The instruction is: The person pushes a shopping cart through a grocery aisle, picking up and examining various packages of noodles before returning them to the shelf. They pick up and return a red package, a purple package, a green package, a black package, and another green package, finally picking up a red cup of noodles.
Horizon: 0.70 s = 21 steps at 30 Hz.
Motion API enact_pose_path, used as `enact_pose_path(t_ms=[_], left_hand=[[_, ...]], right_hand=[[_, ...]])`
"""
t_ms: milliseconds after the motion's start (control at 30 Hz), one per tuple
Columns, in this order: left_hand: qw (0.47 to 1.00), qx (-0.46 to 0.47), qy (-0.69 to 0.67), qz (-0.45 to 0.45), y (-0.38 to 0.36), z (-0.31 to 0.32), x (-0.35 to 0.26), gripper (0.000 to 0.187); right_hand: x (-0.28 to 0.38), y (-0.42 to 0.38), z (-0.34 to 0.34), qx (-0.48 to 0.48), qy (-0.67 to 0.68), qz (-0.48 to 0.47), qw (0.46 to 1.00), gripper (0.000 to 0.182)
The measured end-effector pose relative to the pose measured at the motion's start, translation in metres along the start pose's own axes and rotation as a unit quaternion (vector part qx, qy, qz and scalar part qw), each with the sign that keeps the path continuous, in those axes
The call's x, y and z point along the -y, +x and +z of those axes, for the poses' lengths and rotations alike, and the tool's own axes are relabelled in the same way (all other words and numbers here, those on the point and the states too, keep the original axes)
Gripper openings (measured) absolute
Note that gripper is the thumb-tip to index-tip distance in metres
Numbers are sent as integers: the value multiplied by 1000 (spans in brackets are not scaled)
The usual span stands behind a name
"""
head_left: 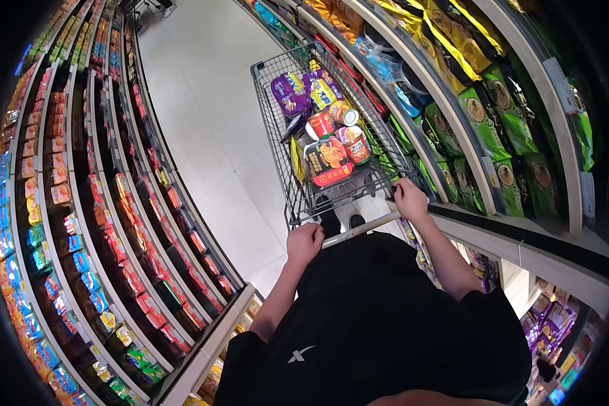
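Note:
Both my hands are closed around the handle [361, 231] of a wire shopping cart [271, 137]. My left hand [306, 242] grips its left end, and my right hand [411, 197] the right end, beside the shelf. Inside the basket, two purple and yellow bags [291, 94] lie towards the front. Behind them sit a red and white tub [320, 126], a round container tipped on its side [344, 114] and a red-labelled cup [357, 150]. A black box with a food picture and red band [327, 157] lies nearest me, with a yellow packet [297, 161] along its left.
Long shelves of small colourful packets [128, 223] line the left side. Close on the right, shelves hold large green bags [484, 122] and yellow bags [453, 37]. Pale tiled floor [203, 101] runs ahead between them. Another cart [142, 10] stands at the far end.

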<state>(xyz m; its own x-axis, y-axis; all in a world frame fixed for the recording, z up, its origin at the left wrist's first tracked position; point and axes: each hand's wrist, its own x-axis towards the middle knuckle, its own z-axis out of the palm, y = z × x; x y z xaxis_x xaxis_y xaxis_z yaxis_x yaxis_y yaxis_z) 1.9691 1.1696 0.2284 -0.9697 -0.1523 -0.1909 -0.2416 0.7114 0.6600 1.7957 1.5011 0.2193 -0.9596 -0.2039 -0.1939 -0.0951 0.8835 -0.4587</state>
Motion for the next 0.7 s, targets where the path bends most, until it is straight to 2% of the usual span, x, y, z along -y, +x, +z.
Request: enact_pose_path(t_ms=[100,233,400,467,533,667,700], left_hand=[[998,38,-51,-26,8,-7,-1,20],[972,33,-221,-77,34,-9,5,21],[969,53,-225,-88,94,-1,4,22],[972,31,-233,-15,117,2,3,24],[973,37,-228,-10,137,5,0,25],[972,39,-232,-26,168,9,-2,22],[968,57,-237,-54,177,8,-1,23]], right_hand=[[4,4,-1,-7,-10,-9,1000,15],[8,14,3,-6,-16,-36,999,15],[14,22,-3,1,0,-46,999,16],[15,27,-1,-3,-3,-37,999,15],[17,32,0,-9,3,-38,999,13],[19,40,-5,0,12,-39,999,12],[21,42,-6,8,8,-43,999,11]])
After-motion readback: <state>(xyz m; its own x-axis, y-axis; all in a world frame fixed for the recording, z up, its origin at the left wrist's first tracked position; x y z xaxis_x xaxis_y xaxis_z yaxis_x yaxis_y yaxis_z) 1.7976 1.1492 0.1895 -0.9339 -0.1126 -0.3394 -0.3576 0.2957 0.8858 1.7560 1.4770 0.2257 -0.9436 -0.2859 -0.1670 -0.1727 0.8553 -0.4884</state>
